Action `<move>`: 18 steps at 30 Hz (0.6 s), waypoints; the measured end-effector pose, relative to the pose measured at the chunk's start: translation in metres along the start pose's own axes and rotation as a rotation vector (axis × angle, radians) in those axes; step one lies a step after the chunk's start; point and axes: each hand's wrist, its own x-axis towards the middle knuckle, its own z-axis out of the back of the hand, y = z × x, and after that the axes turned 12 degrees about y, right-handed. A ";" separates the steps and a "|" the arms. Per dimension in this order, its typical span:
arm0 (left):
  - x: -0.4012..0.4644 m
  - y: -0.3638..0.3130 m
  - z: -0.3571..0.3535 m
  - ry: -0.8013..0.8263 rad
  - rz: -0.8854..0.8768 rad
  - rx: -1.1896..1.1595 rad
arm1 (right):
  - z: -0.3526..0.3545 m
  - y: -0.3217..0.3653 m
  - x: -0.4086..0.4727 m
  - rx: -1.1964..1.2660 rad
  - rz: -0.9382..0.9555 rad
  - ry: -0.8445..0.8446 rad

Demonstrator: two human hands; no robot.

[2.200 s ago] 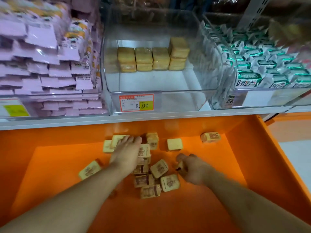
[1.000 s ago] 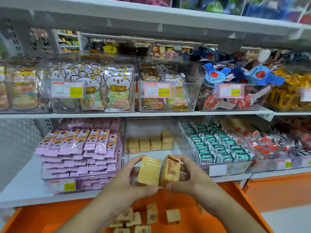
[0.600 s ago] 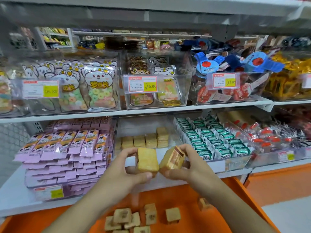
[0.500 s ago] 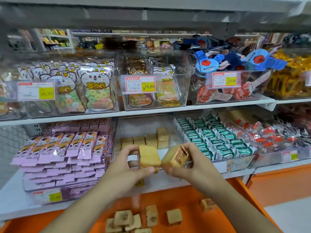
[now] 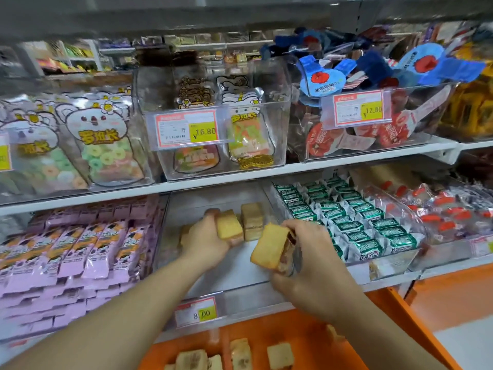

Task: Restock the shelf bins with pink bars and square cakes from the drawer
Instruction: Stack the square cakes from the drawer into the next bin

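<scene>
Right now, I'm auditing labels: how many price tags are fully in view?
3: the 16.80 tag, upper middle; the 12.80 tag, upper right; the 8.00 tag, on the square-cake bin. Cut-off tags at both edges may add more.

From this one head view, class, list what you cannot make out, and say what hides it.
- Row of cakes at the back of the clear middle bin: partly behind the left hand.
- Printed face of the cake in the right hand: covered by fingers.
- Small text on the 8.00 price tag: blurred.
- Orange drawer: cut off by the bottom edge.
</scene>
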 end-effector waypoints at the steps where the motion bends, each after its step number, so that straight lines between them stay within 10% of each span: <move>1: 0.011 0.003 -0.002 0.007 0.019 0.045 | -0.001 -0.002 0.000 -0.004 0.008 -0.007; 18: 0.060 0.014 -0.032 -0.099 0.115 0.405 | 0.001 -0.015 -0.004 0.090 0.045 0.034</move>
